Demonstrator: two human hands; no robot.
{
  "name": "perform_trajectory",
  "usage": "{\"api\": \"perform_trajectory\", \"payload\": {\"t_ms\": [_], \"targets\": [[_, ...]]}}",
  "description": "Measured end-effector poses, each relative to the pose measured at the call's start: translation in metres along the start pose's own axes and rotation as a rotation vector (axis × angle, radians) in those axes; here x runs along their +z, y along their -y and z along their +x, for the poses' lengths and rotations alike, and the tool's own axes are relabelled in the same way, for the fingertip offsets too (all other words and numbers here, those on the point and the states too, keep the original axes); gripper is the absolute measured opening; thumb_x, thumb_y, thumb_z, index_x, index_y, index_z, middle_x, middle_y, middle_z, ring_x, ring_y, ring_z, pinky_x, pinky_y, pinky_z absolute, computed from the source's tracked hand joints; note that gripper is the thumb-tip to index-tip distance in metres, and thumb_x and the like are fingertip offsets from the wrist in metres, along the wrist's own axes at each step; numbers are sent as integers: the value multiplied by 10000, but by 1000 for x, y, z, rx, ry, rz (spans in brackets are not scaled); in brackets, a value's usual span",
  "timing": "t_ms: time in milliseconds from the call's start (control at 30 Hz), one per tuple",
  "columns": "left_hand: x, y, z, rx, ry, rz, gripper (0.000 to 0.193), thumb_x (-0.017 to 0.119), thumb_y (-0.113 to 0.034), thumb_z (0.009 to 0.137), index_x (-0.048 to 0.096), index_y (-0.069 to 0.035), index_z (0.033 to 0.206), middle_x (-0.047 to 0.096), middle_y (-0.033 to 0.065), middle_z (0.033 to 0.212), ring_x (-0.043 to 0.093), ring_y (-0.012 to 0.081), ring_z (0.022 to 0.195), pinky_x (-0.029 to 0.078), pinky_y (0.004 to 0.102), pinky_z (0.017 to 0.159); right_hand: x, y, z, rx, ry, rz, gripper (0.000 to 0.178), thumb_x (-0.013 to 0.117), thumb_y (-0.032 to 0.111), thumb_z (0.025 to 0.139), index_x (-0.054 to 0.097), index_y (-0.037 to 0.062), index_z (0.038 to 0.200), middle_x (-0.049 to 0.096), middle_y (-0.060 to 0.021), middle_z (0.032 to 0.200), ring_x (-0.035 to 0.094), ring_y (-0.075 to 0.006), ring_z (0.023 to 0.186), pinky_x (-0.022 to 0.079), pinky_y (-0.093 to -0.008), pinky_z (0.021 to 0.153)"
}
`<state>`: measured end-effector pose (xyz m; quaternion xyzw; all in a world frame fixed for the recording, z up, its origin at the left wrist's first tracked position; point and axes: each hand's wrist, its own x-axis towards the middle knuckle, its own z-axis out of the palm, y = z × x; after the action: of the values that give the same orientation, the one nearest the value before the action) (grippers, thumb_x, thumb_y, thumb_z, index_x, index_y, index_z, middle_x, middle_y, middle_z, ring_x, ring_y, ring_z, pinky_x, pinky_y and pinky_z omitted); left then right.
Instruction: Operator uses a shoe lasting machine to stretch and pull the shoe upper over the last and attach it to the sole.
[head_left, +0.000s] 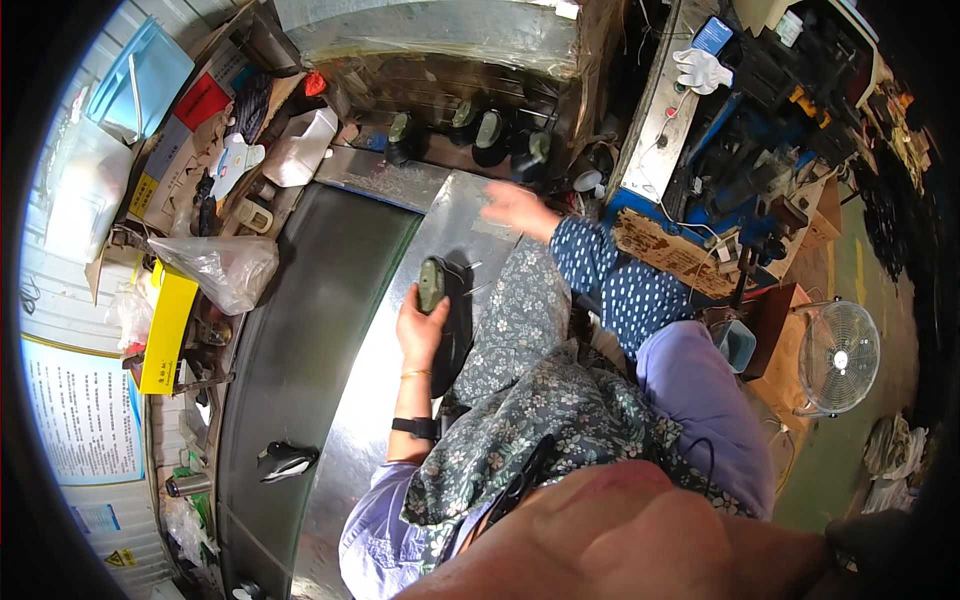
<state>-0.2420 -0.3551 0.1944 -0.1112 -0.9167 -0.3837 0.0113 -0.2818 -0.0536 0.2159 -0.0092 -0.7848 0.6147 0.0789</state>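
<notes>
My left hand (421,336) is closed around the upper part of a black shoe on a green shoe last (431,285), held over the metal ledge. The last's green top faces up, and the shoe's dark body (458,325) extends beside my leg. Farther ahead, my right hand (522,209) is stretched out, somewhat blurred, with its fingers apart and nothing seen in them. Beyond it, several black shoes on green lasts (490,132) stand in a recess with dark walls.
A dark conveyor belt (330,265) runs along the left, carrying a black-and-white shoe (287,461). Past it are a cluttered shelf, a plastic bag (225,270) and a yellow box (168,330). At right stand a tool-covered bench, a white glove (702,71) and a fan (840,358).
</notes>
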Motion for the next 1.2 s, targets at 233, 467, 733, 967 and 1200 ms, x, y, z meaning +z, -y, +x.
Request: {"api": "perform_trajectory", "payload": {"t_ms": [233, 467, 733, 967, 1200], "targets": [[-14, -10, 8, -529, 157, -1183, 361, 643, -222, 932, 600, 67, 1143, 682, 103, 963, 660, 164, 792, 547, 285, 707, 78, 20, -161, 260, 259, 550, 708, 698, 236, 902, 332, 14, 1466, 462, -176, 1406, 489, -197, 1241, 437, -314, 1002], [35, -154, -24, -199, 347, -1345, 635, 642, -299, 941, 367, 18, 1418, 565, 112, 1269, 557, 175, 1104, 449, 294, 958, 0, 108, -200, -42, -23, 688, 865, 664, 77, 861, 142, 99, 1549, 228, -88, 1572, 366, -152, 1348, 378, -273, 1046], [53, -127, -60, 199, 1005, -824, 430, 612, -61, 940, 490, 3, 1347, 635, 82, 1203, 590, 142, 1109, 450, 272, 978, -210, 150, -281, -70, -583, -172, 681, 699, 149, 787, 461, 24, 1413, 504, -114, 1386, 485, -199, 1251, 339, -324, 1081], [73, -34, -98, -25, 782, -779, 261, 604, -99, 959, 591, 37, 1181, 679, 55, 1070, 607, 91, 978, 472, 226, 893, -402, 133, -278, 234, -1051, -953, 726, 727, 428, 754, 538, 83, 1364, 512, -222, 1362, 531, -363, 1213, 407, -378, 1023], [86, -35, -105, 68, 722, -717, 229, 593, -94, 962, 613, 21, 1159, 689, 35, 995, 619, 91, 908, 491, 230, 842, -459, 129, -259, 404, -893, -934, 781, 695, 459, 675, 550, 120, 1364, 537, -260, 1335, 532, -378, 1223, 422, -408, 1020]]}}
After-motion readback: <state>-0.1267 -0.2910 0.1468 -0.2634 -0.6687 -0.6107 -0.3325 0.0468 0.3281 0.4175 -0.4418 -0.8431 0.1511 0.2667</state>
